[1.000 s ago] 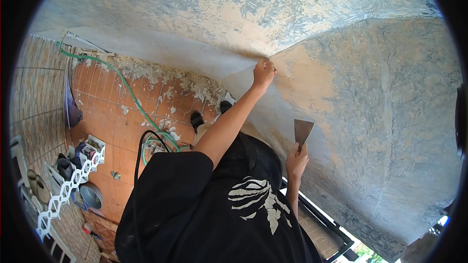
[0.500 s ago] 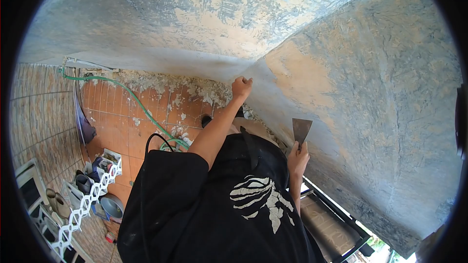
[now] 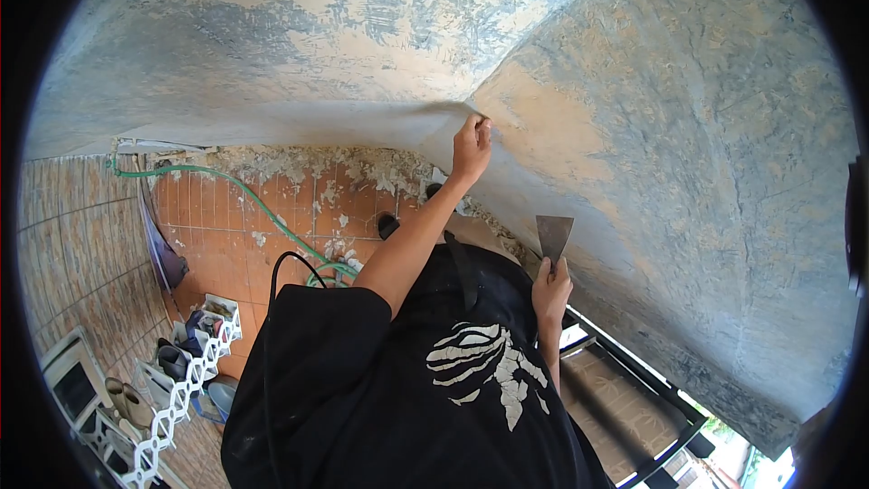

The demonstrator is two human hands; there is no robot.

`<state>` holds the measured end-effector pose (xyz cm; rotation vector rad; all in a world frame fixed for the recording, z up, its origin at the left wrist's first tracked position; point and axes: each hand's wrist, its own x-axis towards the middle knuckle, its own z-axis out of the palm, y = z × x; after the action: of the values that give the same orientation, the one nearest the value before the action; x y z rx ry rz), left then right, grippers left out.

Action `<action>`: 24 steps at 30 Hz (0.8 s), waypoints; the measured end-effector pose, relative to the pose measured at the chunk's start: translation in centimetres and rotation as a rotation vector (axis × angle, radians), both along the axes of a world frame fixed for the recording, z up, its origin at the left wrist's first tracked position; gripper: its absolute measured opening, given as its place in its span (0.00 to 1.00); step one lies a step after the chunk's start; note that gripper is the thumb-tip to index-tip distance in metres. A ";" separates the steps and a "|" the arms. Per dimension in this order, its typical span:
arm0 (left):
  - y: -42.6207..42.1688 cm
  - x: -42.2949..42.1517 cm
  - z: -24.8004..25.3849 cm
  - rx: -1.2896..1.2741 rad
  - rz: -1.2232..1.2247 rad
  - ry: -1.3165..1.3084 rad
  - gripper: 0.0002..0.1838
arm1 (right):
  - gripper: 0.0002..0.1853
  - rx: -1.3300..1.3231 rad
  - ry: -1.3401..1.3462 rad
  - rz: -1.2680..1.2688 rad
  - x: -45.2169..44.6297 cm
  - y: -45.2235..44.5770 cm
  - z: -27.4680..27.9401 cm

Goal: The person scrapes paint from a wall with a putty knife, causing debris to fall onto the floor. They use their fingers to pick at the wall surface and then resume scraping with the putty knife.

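My left hand [image 3: 472, 149] is raised at the inner corner of the wall [image 3: 579, 140], fingertips pressed together near the patchy surface. Whatever those fingers pinch, if anything, is too small to make out. Lower and to the right, my right hand [image 3: 552, 292] grips a putty knife [image 3: 554, 237] by its handle. Its flat, flared metal blade points upward, apart from my left hand and in front of the wall. Worn cream and grey-blue patches cover the wall on both sides of the corner.
Flaked paint chips [image 3: 339, 247] lie on the orange tile floor [image 3: 213, 208]. A green hose [image 3: 258, 208] runs across it. At lower left stands a white lattice shoe rack [image 3: 186, 371] with shoes. A dark-framed bench or table [image 3: 615, 407] is at lower right.
My left hand has moved up and slightly right, closer to the corner. My right hand keeps the putty knife, shifted slightly. The view has tilted a little.
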<state>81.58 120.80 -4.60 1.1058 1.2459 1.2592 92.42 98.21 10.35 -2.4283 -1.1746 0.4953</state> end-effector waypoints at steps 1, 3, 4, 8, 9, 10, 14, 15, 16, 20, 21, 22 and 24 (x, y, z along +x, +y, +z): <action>0.0 0.0 -0.2 0.043 0.001 0.073 0.11 | 0.12 0.005 0.006 0.006 0.1 0.0 -0.1; -0.2 0.4 -0.2 0.046 0.027 0.096 0.09 | 0.12 0.009 0.014 0.008 0.3 0.0 -0.2; -0.2 0.5 0.1 0.052 0.057 0.117 0.08 | 0.12 0.013 0.019 0.009 0.4 0.0 -0.3; -0.3 0.7 1.2 0.129 0.162 0.222 0.07 | 0.12 -0.021 0.025 -0.019 0.3 0.3 0.1; -0.4 0.7 1.4 0.116 0.178 0.213 0.08 | 0.12 -0.020 0.026 -0.022 0.3 0.2 0.2; -0.4 0.6 1.7 0.104 0.195 0.205 0.09 | 0.12 -0.019 0.025 -0.021 0.3 0.3 0.3; -0.7 1.5 0.3 0.080 0.248 0.165 0.09 | 0.12 -0.012 0.021 -0.008 0.7 0.0 0.1; -0.7 1.8 -0.6 0.058 0.264 0.116 0.09 | 0.12 -0.012 0.022 -0.007 0.8 -0.1 0.0; -0.7 2.0 -1.5 0.037 0.280 0.068 0.09 | 0.12 -0.011 0.021 -0.010 0.9 -0.2 0.0; -1.6 2.2 -1.6 0.018 0.264 0.023 0.11 | 0.12 -0.005 0.030 -0.013 1.0 0.0 0.3; -1.9 2.5 -1.1 -0.040 0.266 -0.147 0.12 | 0.12 0.001 0.031 -0.015 1.0 0.2 0.3; -1.9 2.7 -0.6 -0.099 0.264 -0.318 0.13 | 0.12 0.009 0.030 -0.019 1.0 0.3 0.3; -2.0 2.6 -0.4 -0.234 0.229 -0.412 0.13 | 0.11 0.013 0.029 -0.025 1.1 0.1 0.3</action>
<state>84.18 118.77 -4.97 0.5123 1.1850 1.3859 93.49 98.34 10.70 -2.4134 -1.1311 0.5124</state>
